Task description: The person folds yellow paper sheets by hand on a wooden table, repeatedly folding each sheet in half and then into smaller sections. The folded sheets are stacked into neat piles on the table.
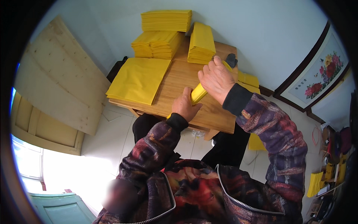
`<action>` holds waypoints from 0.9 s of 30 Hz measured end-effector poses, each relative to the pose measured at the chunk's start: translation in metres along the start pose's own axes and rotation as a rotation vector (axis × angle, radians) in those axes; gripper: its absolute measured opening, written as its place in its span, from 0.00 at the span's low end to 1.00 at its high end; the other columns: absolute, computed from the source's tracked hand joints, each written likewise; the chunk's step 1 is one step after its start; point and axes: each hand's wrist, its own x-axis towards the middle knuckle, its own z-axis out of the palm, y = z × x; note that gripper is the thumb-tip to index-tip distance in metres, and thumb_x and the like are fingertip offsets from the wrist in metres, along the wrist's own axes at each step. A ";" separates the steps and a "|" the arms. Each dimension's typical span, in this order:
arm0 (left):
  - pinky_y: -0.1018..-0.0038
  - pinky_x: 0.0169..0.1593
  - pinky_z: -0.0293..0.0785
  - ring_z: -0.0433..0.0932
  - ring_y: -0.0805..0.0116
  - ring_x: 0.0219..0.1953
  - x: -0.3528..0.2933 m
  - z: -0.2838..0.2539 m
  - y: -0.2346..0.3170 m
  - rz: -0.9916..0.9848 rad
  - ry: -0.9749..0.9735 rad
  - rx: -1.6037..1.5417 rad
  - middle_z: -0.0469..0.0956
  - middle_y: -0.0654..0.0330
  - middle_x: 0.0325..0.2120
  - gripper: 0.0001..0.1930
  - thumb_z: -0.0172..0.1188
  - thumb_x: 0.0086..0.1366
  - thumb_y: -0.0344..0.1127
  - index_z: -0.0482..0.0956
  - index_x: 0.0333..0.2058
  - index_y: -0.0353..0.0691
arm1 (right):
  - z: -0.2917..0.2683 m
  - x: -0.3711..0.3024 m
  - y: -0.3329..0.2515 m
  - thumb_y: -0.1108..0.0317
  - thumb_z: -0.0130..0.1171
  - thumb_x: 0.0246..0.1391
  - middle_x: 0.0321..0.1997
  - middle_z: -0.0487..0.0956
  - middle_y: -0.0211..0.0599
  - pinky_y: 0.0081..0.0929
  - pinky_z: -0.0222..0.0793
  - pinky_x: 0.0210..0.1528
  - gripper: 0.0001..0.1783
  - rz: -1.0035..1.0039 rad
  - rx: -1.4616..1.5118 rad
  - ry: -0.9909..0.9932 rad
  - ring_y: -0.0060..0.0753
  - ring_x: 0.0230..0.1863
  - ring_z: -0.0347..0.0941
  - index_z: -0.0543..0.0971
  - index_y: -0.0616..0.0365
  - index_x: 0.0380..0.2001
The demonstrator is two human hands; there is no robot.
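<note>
Surface (182, 74), wooden. Flat yellow sheeting (138, 80), laid at the left edge. Folded yellow stacks (166, 22), placed along the far edge. Folded yellow piece (198, 94), held slantwise above the surface, toward the near edge; judged light, flexible, easily creased, not fragile; best taken near both ends, along the folds. Right grip (217, 77): closed around the piece's upper part. Left grip (183, 108): closed around its lower part.
</note>
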 end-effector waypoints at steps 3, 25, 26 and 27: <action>0.61 0.38 0.73 0.77 0.46 0.35 -0.001 0.018 -0.005 0.004 0.069 -0.056 0.77 0.45 0.31 0.26 0.69 0.51 0.37 0.65 0.45 0.40 | -0.018 -0.001 0.008 0.64 0.52 0.52 0.35 0.77 0.33 0.40 0.57 0.56 0.10 0.003 0.069 0.126 0.35 0.41 0.73 0.77 0.51 0.37; 0.69 0.57 0.67 0.69 0.62 0.54 0.054 0.014 -0.012 0.307 -0.449 -0.575 0.72 0.56 0.51 0.36 0.70 0.54 0.33 0.61 0.59 0.39 | 0.043 -0.002 -0.053 0.69 0.66 0.45 0.37 0.78 0.42 0.30 0.71 0.42 0.19 0.690 1.906 0.499 0.37 0.38 0.75 0.73 0.61 0.41; 0.69 0.57 0.66 0.69 0.62 0.54 0.055 0.019 -0.017 0.279 -0.399 -0.526 0.72 0.55 0.51 0.36 0.70 0.53 0.32 0.61 0.59 0.39 | 0.050 -0.004 -0.058 0.69 0.66 0.45 0.37 0.78 0.43 0.30 0.71 0.42 0.19 0.691 1.905 0.520 0.39 0.38 0.75 0.73 0.61 0.41; 0.69 0.56 0.68 0.71 0.61 0.52 0.055 0.022 -0.021 0.289 -0.387 -0.582 0.73 0.56 0.49 0.35 0.69 0.54 0.31 0.62 0.58 0.39 | 0.054 -0.007 -0.062 0.69 0.67 0.45 0.38 0.78 0.44 0.31 0.71 0.41 0.20 0.735 1.916 0.477 0.40 0.38 0.75 0.73 0.61 0.41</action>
